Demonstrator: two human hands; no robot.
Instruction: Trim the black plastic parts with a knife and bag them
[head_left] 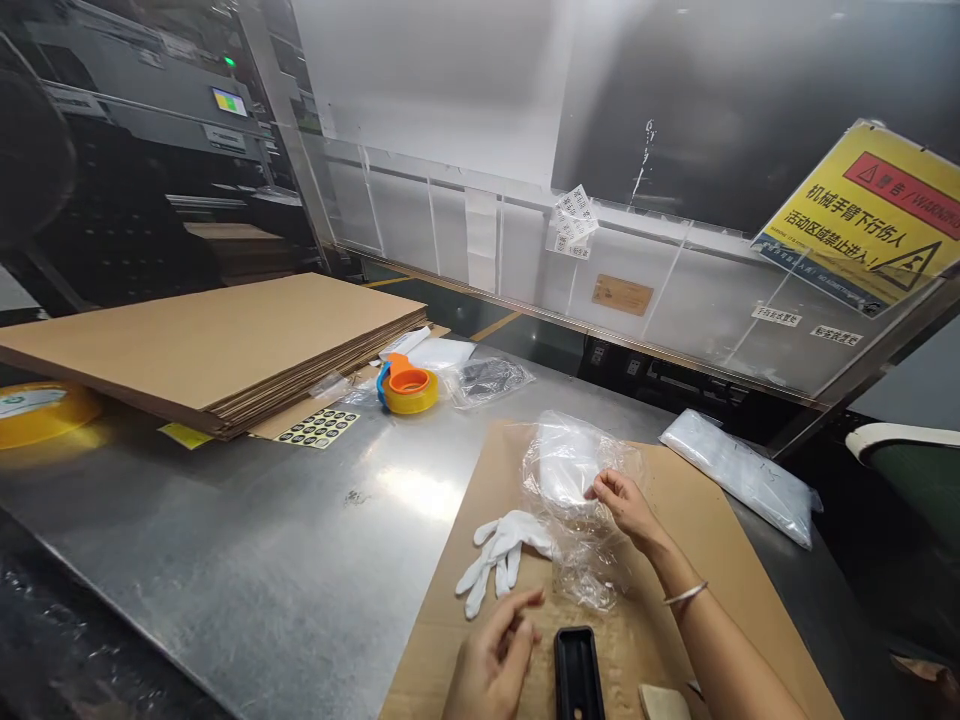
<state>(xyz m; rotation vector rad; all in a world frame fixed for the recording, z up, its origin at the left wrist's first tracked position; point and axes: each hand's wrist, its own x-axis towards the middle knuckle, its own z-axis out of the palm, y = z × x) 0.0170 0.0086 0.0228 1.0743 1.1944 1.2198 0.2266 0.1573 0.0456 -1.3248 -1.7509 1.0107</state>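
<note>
My right hand (624, 506) pinches the edge of a clear plastic bag (561, 465), which lies crumpled over a cardboard sheet (450, 640). More thin clear film (589, 575) trails below it. Near the bottom of the view is my left hand (493, 655), fingers loosely curved with the thumb apart and nothing visible between them. To the right of that hand stands a black rectangular tray-like holder (578, 675), cut off by the lower edge. A pair of white gloves (506, 553) lies between my left hand and the bag.
A stack of flat cardboard (247, 345) covers the back left of the metal table (315, 560). Beside it are an orange tape dispenser (409, 383), a sticker sheet (319, 428) and a tape roll (45, 412). A packed plastic bundle (739, 475) lies right; a clear panel (517, 235) stands behind.
</note>
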